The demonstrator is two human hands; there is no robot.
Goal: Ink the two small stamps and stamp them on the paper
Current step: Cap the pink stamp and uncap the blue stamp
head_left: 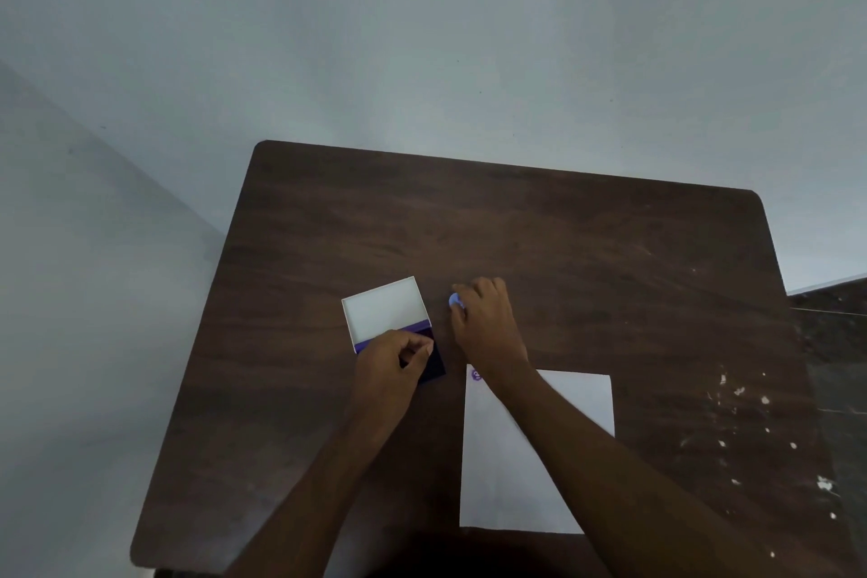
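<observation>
An ink pad (434, 354) with a dark purple surface lies open on the table, its white lid (384, 307) hinged back behind it. My left hand (391, 366) is pinched over the pad; whatever it holds is hidden by the fingers. My right hand (485, 319) rests on the table right of the lid, fingers closed around a small pale blue round stamp (456, 300). A white sheet of paper (572, 399) lies near the front edge, partly under my right forearm. One purple stamp mark (476, 375) shows at its top left corner.
The dark wooden table (516, 225) has rounded corners and white flecks (750, 413) along its right side. A pale wall (422, 38) rises behind it. A dark surface (835, 343) adjoins the table at the right.
</observation>
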